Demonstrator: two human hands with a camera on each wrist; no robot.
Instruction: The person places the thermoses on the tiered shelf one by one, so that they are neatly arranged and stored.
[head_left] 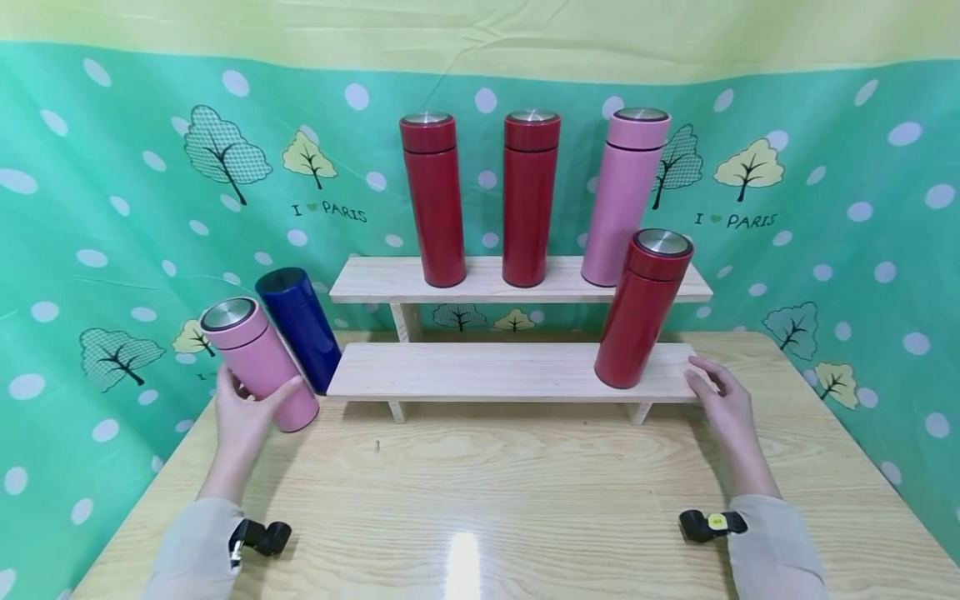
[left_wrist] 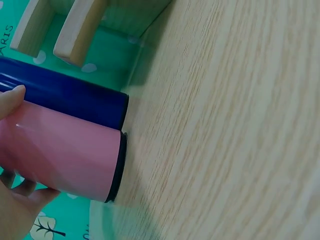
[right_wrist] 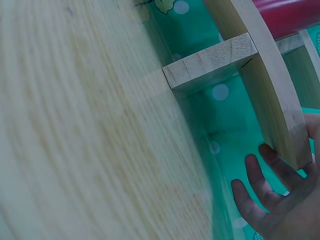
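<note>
My left hand [head_left: 243, 417] grips a pink thermos bottle [head_left: 262, 364] with a silver-topped lid, thumb on one side and fingers on the other. Whether the bottle's base touches the table I cannot tell. Right behind it stands a dark blue bottle [head_left: 298, 329], which the left wrist view shows alongside the pink bottle [left_wrist: 65, 150]. At the far side, my right hand [head_left: 723, 400] holds the right end of the lower board of a wooden two-step shelf [head_left: 465, 371], its other fingers [right_wrist: 252, 170] spread below the board. A red bottle [head_left: 645, 312] stands close by on that board.
On the upper board [head_left: 367, 279] stand two red bottles [head_left: 435, 204] and another pink bottle [head_left: 626, 200]. The shelf stands toward the back of a wooden table [head_left: 510, 483]. Behind it hangs a green dotted curtain [head_left: 97, 250].
</note>
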